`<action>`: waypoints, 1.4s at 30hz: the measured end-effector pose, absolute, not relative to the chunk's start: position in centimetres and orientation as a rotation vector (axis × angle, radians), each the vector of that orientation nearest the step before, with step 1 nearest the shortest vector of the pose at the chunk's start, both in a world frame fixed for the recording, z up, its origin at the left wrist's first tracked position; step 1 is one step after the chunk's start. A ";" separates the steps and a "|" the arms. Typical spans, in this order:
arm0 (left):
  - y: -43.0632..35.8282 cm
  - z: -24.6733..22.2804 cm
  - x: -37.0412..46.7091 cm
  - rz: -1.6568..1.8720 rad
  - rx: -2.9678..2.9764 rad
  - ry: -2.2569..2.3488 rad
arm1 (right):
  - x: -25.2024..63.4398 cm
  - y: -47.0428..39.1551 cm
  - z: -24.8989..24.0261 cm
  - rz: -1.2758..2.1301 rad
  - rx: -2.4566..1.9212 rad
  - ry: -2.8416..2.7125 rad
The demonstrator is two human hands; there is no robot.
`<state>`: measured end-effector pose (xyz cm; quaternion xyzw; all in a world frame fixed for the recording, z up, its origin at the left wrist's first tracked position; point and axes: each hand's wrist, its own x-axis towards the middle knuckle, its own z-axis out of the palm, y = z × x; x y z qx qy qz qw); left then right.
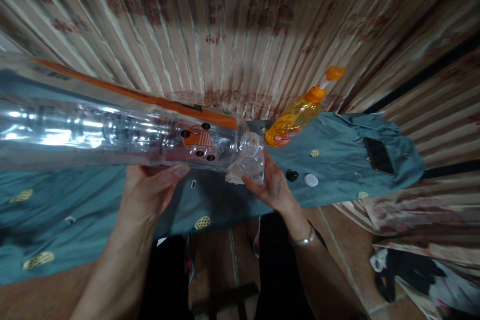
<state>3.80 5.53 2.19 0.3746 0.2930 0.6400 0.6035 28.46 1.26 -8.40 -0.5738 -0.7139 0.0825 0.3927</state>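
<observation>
A long, see-through plastic pack (157,135) with orange print lies crosswise in front of me, raised over the cloth-covered surface. Ridges inside it look like stacked clear cups. My left hand (152,187) supports it from below, thumb along its near side and the other fingers hidden behind. At the pack's right end, my right hand (272,182) has its thumb and fingers around a clear, crinkled piece (253,162); whether this is a cup or loose wrapping I cannot tell. Just beyond that hand stands a bottle of orange-yellow liquid (294,120) with an orange pump top.
On the blue-green cloth (337,160) right of my hand are a small black cap (292,175), a white round lid (311,180) and a dark phone (379,156). A pleated curtain (225,35) hangs behind. A bag or bundled cloth (423,275) lies at lower right.
</observation>
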 end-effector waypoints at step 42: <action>5.6 2.7 4.5 1.553 0.881 0.745 | 28.4 1.3 -8.7 0.150 -1.434 -1.811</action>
